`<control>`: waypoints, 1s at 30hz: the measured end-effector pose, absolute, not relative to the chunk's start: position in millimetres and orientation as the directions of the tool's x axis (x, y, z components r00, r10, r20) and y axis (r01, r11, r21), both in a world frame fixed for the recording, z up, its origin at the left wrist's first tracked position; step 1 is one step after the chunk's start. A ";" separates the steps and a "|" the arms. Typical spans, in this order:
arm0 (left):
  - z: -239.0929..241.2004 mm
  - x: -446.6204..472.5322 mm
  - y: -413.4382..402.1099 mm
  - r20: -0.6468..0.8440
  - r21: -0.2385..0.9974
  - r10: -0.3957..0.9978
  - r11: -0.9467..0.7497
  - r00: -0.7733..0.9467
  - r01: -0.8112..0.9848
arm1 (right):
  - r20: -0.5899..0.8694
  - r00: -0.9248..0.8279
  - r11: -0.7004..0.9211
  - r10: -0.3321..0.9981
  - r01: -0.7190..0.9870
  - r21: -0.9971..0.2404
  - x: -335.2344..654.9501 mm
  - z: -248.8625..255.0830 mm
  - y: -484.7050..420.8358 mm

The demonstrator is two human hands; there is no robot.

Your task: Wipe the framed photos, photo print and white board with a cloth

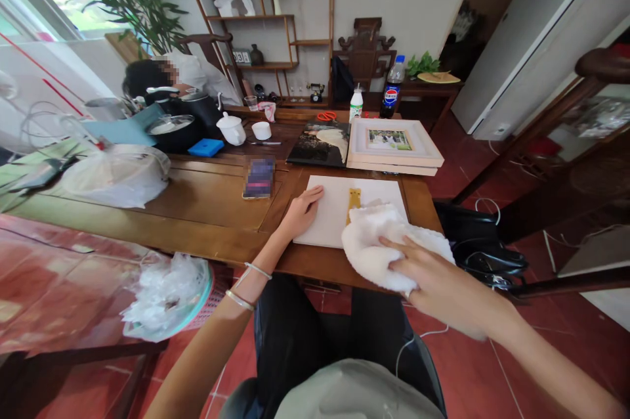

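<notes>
A white flat panel lies on the wooden table in front of me, with a small yellow-brown mark on it. My left hand rests on the panel's left edge, fingers laid flat. My right hand presses on a white fluffy cloth that covers the panel's near right corner; its fingers lie on top of the cloth.
Behind the panel are a white framed picture, a dark picture board, a phone, scissors, a glue bottle and a Pepsi bottle. Plastic bags, pots, and another person occupy the left. A black bag lies right.
</notes>
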State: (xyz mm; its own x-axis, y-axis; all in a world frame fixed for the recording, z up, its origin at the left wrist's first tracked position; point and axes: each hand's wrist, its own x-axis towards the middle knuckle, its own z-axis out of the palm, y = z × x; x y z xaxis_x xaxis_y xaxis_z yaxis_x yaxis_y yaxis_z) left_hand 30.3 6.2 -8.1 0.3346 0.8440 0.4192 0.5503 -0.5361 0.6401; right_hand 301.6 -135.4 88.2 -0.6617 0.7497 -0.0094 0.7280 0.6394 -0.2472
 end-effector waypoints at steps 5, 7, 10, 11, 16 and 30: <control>-6.4 29.8 5.6 0.413 0.651 0.845 -0.534 0.339 0.539 | 0.062 -0.527 0.527 0.847 0.820 -0.225 317.6 62.9 -62.1; -5.4 29.8 5.4 0.413 0.652 0.844 -0.536 0.342 0.536 | 0.095 -0.472 0.481 0.876 0.851 -0.212 319.5 52.4 -31.4; -4.6 29.8 5.2 0.413 0.648 0.846 -0.534 0.338 0.543 | 0.144 -0.472 0.492 0.870 0.855 -0.167 316.5 44.2 -5.6; -4.4 29.9 5.1 0.414 0.647 0.847 -0.532 0.335 0.546 | 0.156 -0.488 0.509 0.858 0.848 -0.147 314.6 43.2 -4.3; -4.3 30.6 4.5 0.411 0.650 0.849 -0.528 0.331 0.547 | 0.127 -0.558 0.572 0.820 0.809 -0.135 304.8 51.5 -51.7; -5.8 31.1 5.3 0.409 0.619 0.847 -0.531 0.339 0.579 | 0.071 -0.560 0.558 0.826 0.792 -0.248 327.5 60.1 -65.6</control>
State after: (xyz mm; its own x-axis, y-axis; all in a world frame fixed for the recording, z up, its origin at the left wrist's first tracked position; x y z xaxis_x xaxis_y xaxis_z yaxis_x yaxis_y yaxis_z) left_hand 31.1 5.3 -5.8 0.3387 0.8472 0.4093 0.5791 -0.5305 0.6190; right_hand 327.5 -65.6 60.1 -0.5596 0.8257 0.0714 0.7918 0.5581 -0.2481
